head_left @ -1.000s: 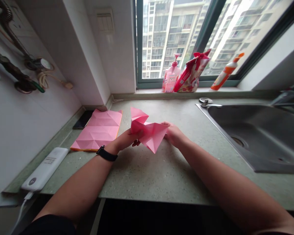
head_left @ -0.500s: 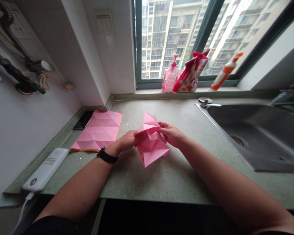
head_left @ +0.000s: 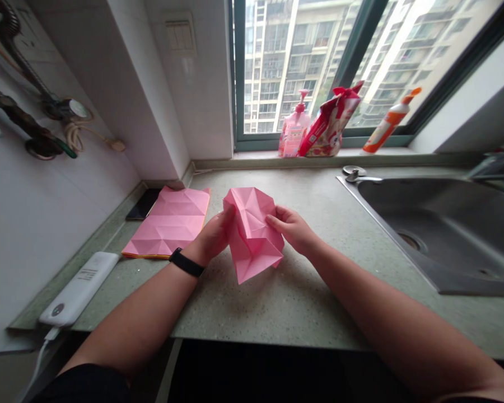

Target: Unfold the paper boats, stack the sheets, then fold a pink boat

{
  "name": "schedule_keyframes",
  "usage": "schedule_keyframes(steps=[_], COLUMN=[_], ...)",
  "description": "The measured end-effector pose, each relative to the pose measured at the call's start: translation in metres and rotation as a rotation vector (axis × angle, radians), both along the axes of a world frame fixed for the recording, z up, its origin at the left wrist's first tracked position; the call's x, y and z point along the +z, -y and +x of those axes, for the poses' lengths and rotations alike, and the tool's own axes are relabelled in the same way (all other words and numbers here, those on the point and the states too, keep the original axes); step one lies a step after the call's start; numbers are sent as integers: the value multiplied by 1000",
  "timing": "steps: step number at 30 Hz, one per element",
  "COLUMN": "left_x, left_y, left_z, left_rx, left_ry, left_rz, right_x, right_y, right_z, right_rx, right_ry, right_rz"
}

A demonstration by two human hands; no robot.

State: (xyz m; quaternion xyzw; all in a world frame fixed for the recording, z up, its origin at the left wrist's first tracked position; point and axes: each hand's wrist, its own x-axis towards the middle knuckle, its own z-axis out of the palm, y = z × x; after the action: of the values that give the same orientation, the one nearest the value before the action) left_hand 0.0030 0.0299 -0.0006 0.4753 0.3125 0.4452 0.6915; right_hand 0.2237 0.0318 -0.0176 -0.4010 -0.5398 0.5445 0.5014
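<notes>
A creased sheet of pink origami paper (head_left: 254, 229) is held up over the counter between my two hands, partly folded, with one corner pointing down toward me. My left hand (head_left: 219, 230) grips its left edge, thumb in front and the other fingers mostly hidden behind. On the right edge my right hand (head_left: 292, 226) pinches the paper, its thumb lying on the front face. To the left lies a stack of creased pink paper (head_left: 170, 221), with orange sheets showing along its edge.
A white power bank (head_left: 79, 288) with a cable and a dark phone (head_left: 143, 204) lie at the left. The steel sink (head_left: 441, 235) is at the right. On the windowsill stand a pink pump bottle (head_left: 294, 131), a red bag (head_left: 331, 126) and an orange-white bottle (head_left: 390, 123).
The pink paper has opened out wider, its upper part now spread flat toward me. My left hand has shifted slightly left, and my right thumb has come onto the front face.
</notes>
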Motion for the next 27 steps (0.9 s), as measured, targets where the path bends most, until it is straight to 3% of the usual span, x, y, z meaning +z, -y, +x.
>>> schedule_keyframes(steps=[2, 4, 11, 17, 20, 23, 27], left_x=[4, 5, 1, -8, -12, -9, 1], left_y=[2, 1, -10, -4, -1, 1, 5], left_z=[1, 0, -12, -10, -6, -4, -5], left_rx=[-108, -119, 206, -77, -122, -166, -198], left_ry=[82, 150, 187, 151, 156, 195, 255], left_rz=[-40, -79, -141, -222, -209, -189, -149], right_x=[-1, 0, 1, -2, -3, -4, -6], right_y=[1, 1, -7, -12, -13, -12, -9], right_z=[-2, -3, 3, 6, 6, 4, 0], right_rx=[-1, -18, -184, -322, -342, -290, -118], right_ry=[-33, -92, -172, -213, -239, -240, -255], right_rz=[-27, -55, -48, 56, 91, 82, 18])
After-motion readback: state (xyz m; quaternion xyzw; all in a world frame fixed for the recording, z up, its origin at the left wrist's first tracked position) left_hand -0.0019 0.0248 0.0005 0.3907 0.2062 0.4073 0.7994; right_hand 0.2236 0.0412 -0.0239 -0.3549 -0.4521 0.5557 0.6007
